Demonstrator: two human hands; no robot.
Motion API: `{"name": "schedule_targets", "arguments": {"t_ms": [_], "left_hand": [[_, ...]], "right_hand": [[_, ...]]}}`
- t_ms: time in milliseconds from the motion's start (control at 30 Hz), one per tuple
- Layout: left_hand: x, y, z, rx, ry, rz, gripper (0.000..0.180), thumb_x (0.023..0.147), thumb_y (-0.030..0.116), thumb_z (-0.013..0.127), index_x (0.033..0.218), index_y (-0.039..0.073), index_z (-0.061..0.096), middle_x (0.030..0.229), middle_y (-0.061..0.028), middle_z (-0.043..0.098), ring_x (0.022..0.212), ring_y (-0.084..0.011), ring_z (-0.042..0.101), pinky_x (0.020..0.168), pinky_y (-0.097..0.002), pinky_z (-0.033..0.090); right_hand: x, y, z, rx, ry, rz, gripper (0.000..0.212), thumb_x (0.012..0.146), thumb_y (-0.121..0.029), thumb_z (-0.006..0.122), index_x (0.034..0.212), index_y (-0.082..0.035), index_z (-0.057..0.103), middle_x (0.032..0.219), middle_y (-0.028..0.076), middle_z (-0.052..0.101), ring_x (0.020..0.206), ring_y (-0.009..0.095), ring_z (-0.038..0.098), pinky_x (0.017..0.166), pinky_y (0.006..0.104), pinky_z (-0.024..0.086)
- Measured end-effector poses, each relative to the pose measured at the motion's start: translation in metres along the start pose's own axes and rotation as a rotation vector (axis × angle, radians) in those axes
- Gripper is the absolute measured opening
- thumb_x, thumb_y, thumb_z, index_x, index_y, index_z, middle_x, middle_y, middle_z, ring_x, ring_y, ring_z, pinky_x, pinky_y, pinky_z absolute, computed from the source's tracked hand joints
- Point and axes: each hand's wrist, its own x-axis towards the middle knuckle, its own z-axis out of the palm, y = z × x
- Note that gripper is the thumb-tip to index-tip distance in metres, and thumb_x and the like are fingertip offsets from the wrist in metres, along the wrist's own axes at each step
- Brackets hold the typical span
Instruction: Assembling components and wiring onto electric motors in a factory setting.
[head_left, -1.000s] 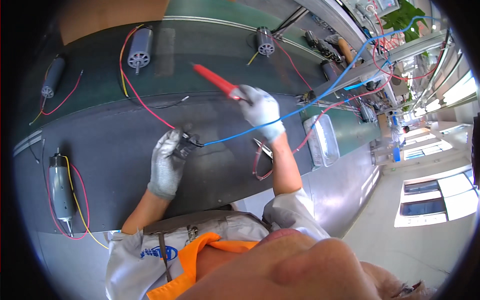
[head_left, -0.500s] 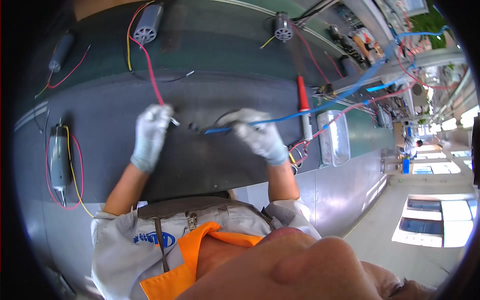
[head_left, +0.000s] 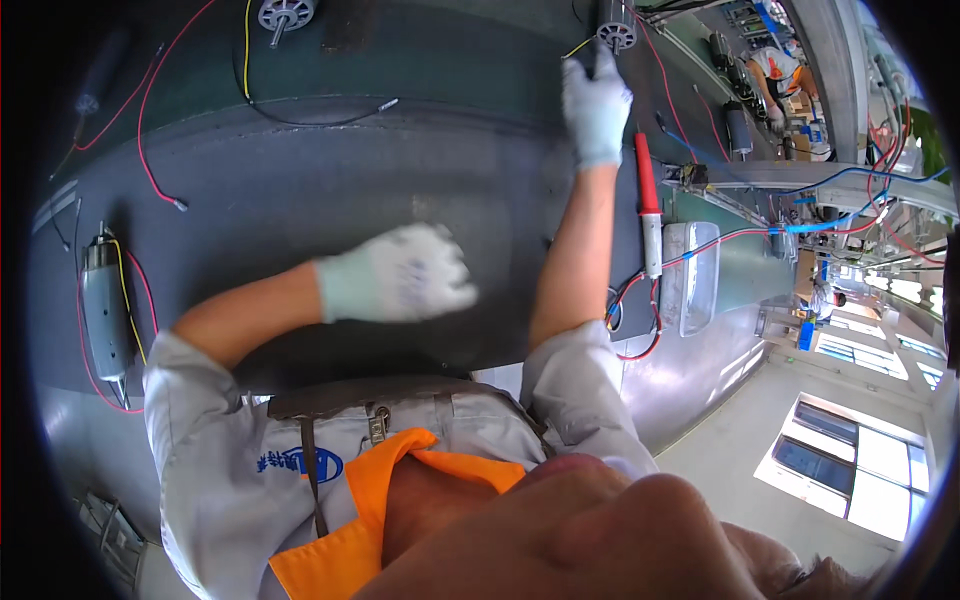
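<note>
My left hand (head_left: 405,275), in a white glove, hovers over the dark bench top (head_left: 300,215). Its fingers are curled, and whatever they may hold is hidden under the palm and blurred. Stretched far ahead, my gloved right hand (head_left: 597,105) has its fingers apart, with the index finger at the shaft end of a grey electric motor (head_left: 617,35); I cannot tell whether it touches. At the far left, another motor (head_left: 285,15) has a red wire (head_left: 150,165) and a black wire (head_left: 330,123), both with their metal-tipped ends lying on the bench.
A red-and-white stick-shaped tool (head_left: 648,200) lies right of my right forearm. Beside it stands a clear plastic box (head_left: 698,285). Another motor (head_left: 105,300) with loose wires sits at left. Red and blue cables cross to a metal frame (head_left: 840,175). A person (head_left: 780,75) works at far right.
My left hand has let go of the red wire and moved right. My right hand has left the blue lead and reached forward to the far motor. The red wire's end now lies at left.
</note>
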Motion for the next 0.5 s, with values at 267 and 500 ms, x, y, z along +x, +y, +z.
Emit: {"name": "schedule_targets", "arguments": {"t_ms": [267, 500], "left_hand": [[0.109, -0.027, 0.067, -0.170, 0.097, 0.194, 0.049, 0.088, 0.040, 0.066, 0.127, 0.012, 0.059, 0.132, -0.0100, 0.056, 0.132, -0.0294, 0.047, 0.113, -0.0545, 0.033], [0.125, -0.050, 0.040, -0.273, 0.224, -0.353, 0.029, 0.083, 0.016, 0.058, 0.110, 0.007, 0.064, 0.112, -0.0175, 0.061, 0.106, -0.0338, 0.058, 0.098, -0.0472, 0.043]], "right_hand": [[0.150, 0.189, 0.033, 0.562, -0.382, 0.556, 0.077, 0.093, -0.012, 0.064, 0.158, -0.020, 0.024, 0.091, 0.010, 0.071, 0.075, 0.025, 0.071, 0.060, 0.0400, 0.058], [0.155, 0.175, 0.109, 0.818, -0.189, 0.526, 0.075, 0.092, -0.006, 0.065, 0.156, -0.025, 0.028, 0.115, 0.011, 0.067, 0.086, 0.028, 0.071, 0.068, 0.0435, 0.059]]}}
